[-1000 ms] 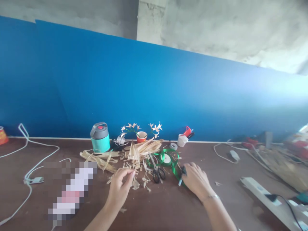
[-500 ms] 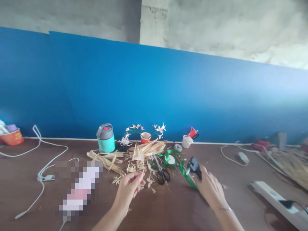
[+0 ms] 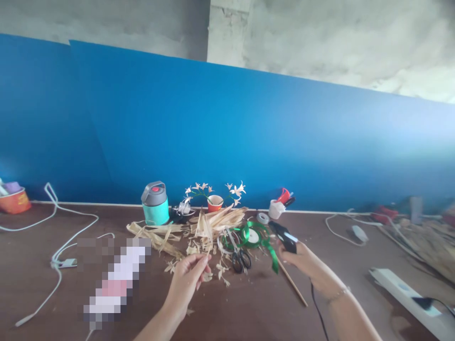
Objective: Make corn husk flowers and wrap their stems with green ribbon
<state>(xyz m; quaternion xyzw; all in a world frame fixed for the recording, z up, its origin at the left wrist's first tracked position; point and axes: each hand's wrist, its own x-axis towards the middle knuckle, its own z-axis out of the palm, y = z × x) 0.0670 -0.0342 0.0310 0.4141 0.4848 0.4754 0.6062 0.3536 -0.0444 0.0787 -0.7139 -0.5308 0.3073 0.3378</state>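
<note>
My left hand (image 3: 190, 277) is closed in a pinch in front of the pile of dried corn husks (image 3: 204, 229); what lies between its fingertips is too small to make out. My right hand (image 3: 305, 265) grips a black hot glue gun (image 3: 282, 234) with a white glue stick showing, and its cord (image 3: 316, 308) hangs below the wrist. Beside the gun lie a green ribbon spool (image 3: 253, 237) and a thin wooden stick (image 3: 293, 284). Black-handled scissors (image 3: 241, 260) rest between the two hands, near small husk flowers (image 3: 222, 272).
At the back stand a teal jar (image 3: 156, 210), a paper cup (image 3: 214, 203) with husk-flower stems and a white cup (image 3: 276, 209) holding tools. A tape roll (image 3: 263, 218) is nearby. White cables (image 3: 76, 241) run along the left; a power strip (image 3: 405, 296) lies at right.
My right hand has turned and shifted the glue gun slightly back, uncovering the wooden stick and the cord. The ribbon's loose end hangs differently. My left hand has barely moved.
</note>
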